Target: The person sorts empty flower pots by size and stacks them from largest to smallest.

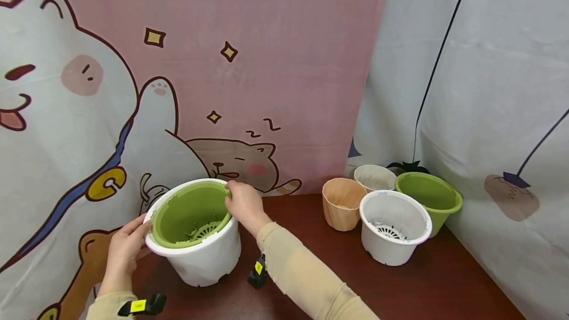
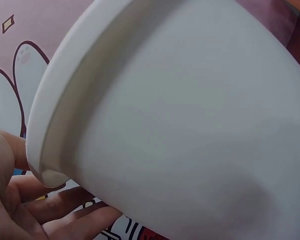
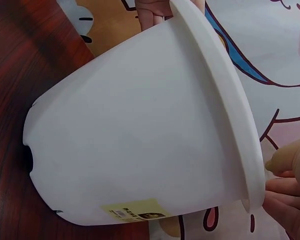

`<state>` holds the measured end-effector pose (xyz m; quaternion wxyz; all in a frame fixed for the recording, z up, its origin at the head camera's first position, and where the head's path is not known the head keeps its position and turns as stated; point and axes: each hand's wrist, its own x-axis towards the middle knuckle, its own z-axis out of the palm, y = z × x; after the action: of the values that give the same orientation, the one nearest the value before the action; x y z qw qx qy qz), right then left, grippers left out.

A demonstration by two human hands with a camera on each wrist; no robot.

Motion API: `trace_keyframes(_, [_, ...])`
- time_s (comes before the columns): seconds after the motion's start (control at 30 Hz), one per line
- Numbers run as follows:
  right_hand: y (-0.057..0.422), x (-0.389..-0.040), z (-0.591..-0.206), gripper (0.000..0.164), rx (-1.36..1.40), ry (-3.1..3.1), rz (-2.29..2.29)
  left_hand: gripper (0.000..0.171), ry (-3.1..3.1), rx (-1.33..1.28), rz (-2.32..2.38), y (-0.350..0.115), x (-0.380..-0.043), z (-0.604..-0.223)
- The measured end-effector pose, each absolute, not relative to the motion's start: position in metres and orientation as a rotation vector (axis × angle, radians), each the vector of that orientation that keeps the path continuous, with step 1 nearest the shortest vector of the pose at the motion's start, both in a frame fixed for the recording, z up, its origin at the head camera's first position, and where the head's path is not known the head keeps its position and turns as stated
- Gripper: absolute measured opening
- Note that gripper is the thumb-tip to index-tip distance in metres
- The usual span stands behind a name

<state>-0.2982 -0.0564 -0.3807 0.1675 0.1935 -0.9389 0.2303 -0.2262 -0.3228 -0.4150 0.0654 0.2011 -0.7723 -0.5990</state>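
Note:
A large white flowerpot (image 1: 204,265) stands on the dark red table at the left, with a green flowerpot (image 1: 178,216) nested inside it, its slotted bottom showing. My left hand (image 1: 123,251) grips the left side of the rim, thumb on top and fingers beneath the lip; the left wrist view shows that hand (image 2: 20,210) under the white rim. Across the pot, my right hand (image 1: 246,206) pinches the far right part of the rim. In the right wrist view, its fingers (image 3: 285,200) are at the white lip, and a yellow label (image 3: 137,210) shows on the pot's side.
On the right stand a smaller white pot (image 1: 384,246) with a slotted bottom, a peach faceted pot (image 1: 340,214), a cream faceted pot (image 1: 375,176) and another green pot (image 1: 437,211). Cartoon-printed cloth (image 1: 302,63) hangs behind the table (image 1: 302,251).

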Motion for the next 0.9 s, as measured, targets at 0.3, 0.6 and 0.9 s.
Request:
trace_keyframes(0.3, [-0.047, -0.291, -0.377, 0.033, 0.651, -2.688, 0.712, 0.061, -2.330, 0.597, -1.806, -0.322, -0.224, -0.415])
trace_keyframes(0.6, [-0.029, -0.287, -0.379, 0.040, 0.730, -2.658, 0.840, 0.062, -2.337, 0.591, -1.812, -0.323, -0.224, -0.416])
trace_keyframes(0.9, [-0.007, -0.283, -0.381, 0.046, 0.759, -2.572, 1.045, 0.060, -2.345, 0.596, -1.794, -0.322, -0.224, -0.416])
